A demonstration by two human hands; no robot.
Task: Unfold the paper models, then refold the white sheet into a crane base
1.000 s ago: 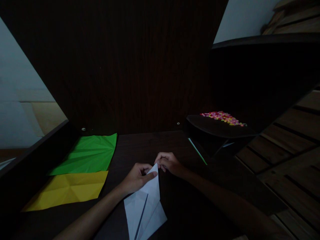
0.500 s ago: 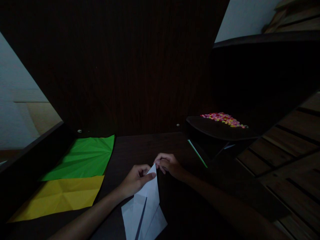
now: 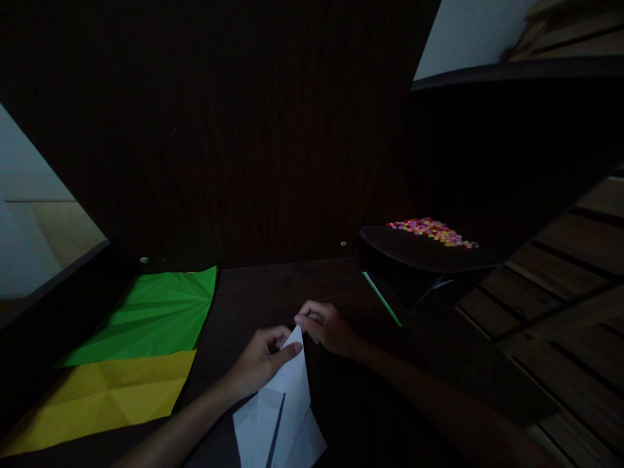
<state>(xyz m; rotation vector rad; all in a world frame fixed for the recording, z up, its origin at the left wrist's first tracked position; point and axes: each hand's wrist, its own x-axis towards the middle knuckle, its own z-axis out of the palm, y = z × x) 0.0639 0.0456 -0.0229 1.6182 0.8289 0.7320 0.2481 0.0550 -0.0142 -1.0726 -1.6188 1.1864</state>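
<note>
On dark wood, both hands [image 3: 297, 344] pinch creased white paper [image 3: 285, 409].

No text, label, brand, number or sign can be read anywhere in this dim view. The white folded paper [image 3: 283, 409] near the middle, and the green sheet [image 3: 151, 315] and yellow sheet [image 3: 107, 396] at left, are blank.

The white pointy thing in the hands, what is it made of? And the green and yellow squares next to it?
The white pointy thing looks like thin matte paper: sharp fold lines, flat layers, and the left hand and right hand pinch its tip. The green sheet and yellow sheet seem to be paper too, with creases fanning across them. The table looks like dark wood, though it is dim.
</note>
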